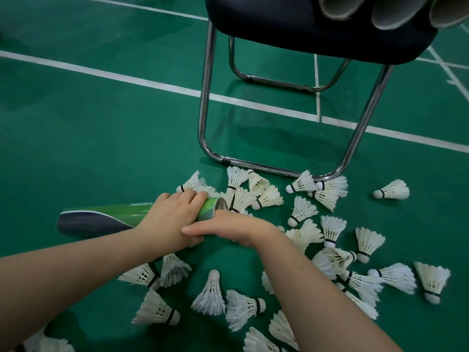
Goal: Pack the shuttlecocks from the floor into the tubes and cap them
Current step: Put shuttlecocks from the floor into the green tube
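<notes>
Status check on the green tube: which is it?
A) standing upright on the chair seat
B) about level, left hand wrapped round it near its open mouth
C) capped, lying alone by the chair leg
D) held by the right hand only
B: the left hand curls over the green tube just behind its uncapped mouth, the tube roughly level among the shuttlecocks.

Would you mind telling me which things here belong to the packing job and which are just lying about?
For the job:
green tube, gripped by the left hand
right hand at its open mouth
shuttlecocks loose on the floor
open tubes on the chair

Just there:
the chair itself
white court lines
</notes>
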`<state>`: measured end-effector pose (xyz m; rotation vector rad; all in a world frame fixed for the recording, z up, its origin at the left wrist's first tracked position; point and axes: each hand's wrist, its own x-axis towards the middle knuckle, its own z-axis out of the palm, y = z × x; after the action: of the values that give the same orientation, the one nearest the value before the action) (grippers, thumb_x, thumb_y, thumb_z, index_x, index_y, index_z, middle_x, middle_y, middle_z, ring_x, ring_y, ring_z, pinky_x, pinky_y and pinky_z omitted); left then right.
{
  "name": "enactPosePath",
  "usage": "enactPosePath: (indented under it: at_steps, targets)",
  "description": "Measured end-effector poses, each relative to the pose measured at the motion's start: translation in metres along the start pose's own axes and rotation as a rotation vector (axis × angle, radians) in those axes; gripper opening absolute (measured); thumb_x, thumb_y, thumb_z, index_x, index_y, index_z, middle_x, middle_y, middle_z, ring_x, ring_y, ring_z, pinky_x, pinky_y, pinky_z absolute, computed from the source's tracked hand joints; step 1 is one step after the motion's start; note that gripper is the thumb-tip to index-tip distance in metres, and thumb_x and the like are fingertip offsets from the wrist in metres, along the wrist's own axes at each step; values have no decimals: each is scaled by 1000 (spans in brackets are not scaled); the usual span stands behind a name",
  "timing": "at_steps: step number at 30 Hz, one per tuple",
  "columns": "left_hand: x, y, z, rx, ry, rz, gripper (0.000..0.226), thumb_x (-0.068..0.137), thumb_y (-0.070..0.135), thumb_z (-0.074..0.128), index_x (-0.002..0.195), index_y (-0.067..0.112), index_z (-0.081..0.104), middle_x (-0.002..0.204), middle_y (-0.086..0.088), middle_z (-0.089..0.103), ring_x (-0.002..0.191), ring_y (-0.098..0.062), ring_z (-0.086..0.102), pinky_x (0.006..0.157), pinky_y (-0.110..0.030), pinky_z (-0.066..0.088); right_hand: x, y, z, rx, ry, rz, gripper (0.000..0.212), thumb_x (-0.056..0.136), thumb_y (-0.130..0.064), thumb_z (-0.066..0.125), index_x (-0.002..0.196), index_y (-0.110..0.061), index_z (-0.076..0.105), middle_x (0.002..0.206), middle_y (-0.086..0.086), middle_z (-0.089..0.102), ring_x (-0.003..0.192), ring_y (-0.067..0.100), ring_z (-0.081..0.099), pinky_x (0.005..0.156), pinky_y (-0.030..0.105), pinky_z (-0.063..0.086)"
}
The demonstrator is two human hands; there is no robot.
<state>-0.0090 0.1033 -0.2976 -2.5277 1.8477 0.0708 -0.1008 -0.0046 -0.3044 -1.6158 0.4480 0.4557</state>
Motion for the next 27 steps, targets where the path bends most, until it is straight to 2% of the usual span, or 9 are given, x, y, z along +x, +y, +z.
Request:
enactPosePath:
  at_steps: [2,5,7,9,13,18,22,25,27]
  targets:
    - [4,3,-2,-45,3,-42,74,69,50,65,130,20,37,116,1,52,102,-20,54,83,-34,40,0,-1,-4,211,126,-1,59,59,-56,68,103,-17,66,106,8,70,105,25,63,97,40,45]
    - [16,1,-9,-78,29,-108,75,70,55,63,130,24,33,114,4,51,101,-17,53,87,-34,42,-4,-7,-17,550,567,-62,30,82,-40,58,75,-12,66,74,3,67,81,25,64,85,40,46]
    - [22,0,-11,-95,29,-150,76,70,56,64,131,23,32,115,2,50,102,-19,53,87,-35,42,-11,-4,-33,573,879,-57,26,90,-24,48,68,-13,59,63,0,58,67,17,55,71,31,44]
    - [23,1,-10,-95,15,-172,77,71,55,65,132,23,30,116,2,50,104,-20,52,88,-35,41,-16,8,-51,536,1027,5,24,91,-21,43,74,-15,59,67,-1,55,64,14,48,59,25,37]
    - [20,6,-4,-94,-13,-152,77,71,54,64,133,23,30,116,2,49,104,-20,51,89,-36,40,-19,45,-79,312,1079,133,22,94,-19,41,95,-16,62,71,-5,54,58,9,40,53,24,33]
    - [26,8,1,-108,-11,-161,77,72,53,64,134,23,29,118,1,47,107,-21,50,90,-37,38,-15,80,-109,129,1088,260,25,95,-23,40,111,-15,58,83,-2,57,61,11,47,53,25,36]
    - [36,11,2,-123,0,-187,74,72,52,65,131,24,31,115,2,48,104,-22,50,89,-37,37,-8,97,-115,30,1076,321,35,94,-21,43,126,-12,51,112,7,59,67,13,49,58,26,36]
    - [45,15,4,-136,0,-185,72,71,53,65,128,24,33,112,1,49,102,-22,50,88,-37,38,-3,102,-117,-12,1079,296,48,93,-21,47,140,-13,37,141,5,44,64,7,47,60,25,34]
    - [49,18,6,-146,1,-187,72,69,54,66,127,24,34,112,1,49,103,-23,50,88,-38,38,2,102,-117,-12,1018,284,57,93,-24,50,145,-16,27,148,4,37,79,11,58,65,25,41]
